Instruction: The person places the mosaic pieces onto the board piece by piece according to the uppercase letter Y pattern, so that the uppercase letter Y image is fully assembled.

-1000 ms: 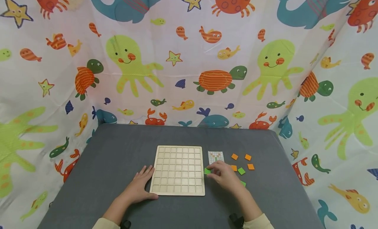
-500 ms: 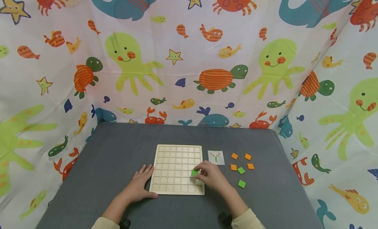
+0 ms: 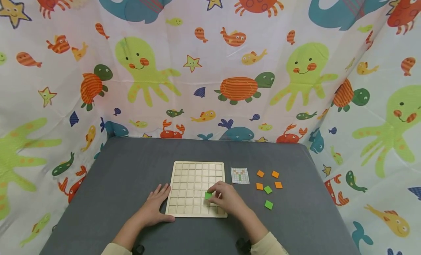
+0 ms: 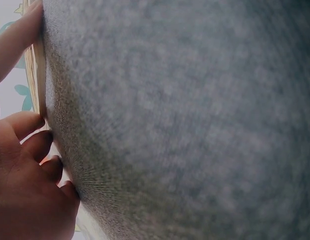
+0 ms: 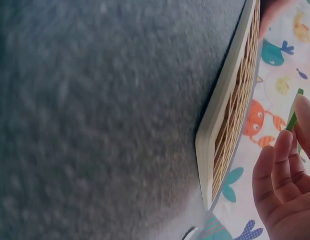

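Note:
A square wooden grid board [image 3: 187, 189] lies on the grey table, its shallow cells bare. My left hand [image 3: 152, 206] rests at the board's left edge, fingers spread and thumb at the near corner; the left wrist view shows the fingers [image 4: 37, 145] against the table beside the board's side. Between thumb and fingers my right hand [image 3: 227, 198] pinches a green square tile [image 3: 208, 195] over the right half of the board. In the right wrist view that tile [image 5: 292, 117] is held tilted above the board [image 5: 229, 115].
Right of the board lies a small printed pattern card [image 3: 240, 175]. Farther right are several orange tiles [image 3: 275, 174] and two green tiles [image 3: 268, 205], loose on the table [image 3: 141, 156]. A curtain with sea animals [image 3: 210, 64] hangs behind the table and along both sides.
My right hand has carried the green tile leftward from beside the card to over the board's right half. The left hand has stayed at the board's left edge.

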`<state>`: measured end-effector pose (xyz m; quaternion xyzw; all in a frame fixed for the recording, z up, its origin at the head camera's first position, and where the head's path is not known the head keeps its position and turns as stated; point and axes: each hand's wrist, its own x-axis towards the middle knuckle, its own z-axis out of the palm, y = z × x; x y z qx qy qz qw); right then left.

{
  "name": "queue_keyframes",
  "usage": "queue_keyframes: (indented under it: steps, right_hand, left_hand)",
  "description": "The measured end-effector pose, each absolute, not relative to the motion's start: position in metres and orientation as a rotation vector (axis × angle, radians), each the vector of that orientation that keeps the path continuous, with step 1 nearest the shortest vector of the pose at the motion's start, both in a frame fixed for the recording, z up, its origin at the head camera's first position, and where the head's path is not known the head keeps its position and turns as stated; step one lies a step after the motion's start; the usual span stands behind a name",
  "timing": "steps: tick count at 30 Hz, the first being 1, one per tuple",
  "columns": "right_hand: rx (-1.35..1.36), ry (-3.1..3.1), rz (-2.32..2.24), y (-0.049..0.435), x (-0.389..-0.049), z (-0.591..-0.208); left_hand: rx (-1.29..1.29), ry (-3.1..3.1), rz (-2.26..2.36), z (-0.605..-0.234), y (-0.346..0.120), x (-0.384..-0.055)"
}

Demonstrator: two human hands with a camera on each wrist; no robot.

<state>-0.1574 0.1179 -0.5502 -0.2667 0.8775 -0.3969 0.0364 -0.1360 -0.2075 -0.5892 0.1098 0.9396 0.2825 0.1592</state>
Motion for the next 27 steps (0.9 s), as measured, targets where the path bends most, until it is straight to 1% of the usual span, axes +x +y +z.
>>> queue_keyframes:
  steps: [27]
  right_hand:
    - [-0.779, 2.681, -1.128, 0.086, -0.161, -0.561]
  left_hand:
    - [0.276, 2.680, 0.813, -0.586, -0.207, -0.134]
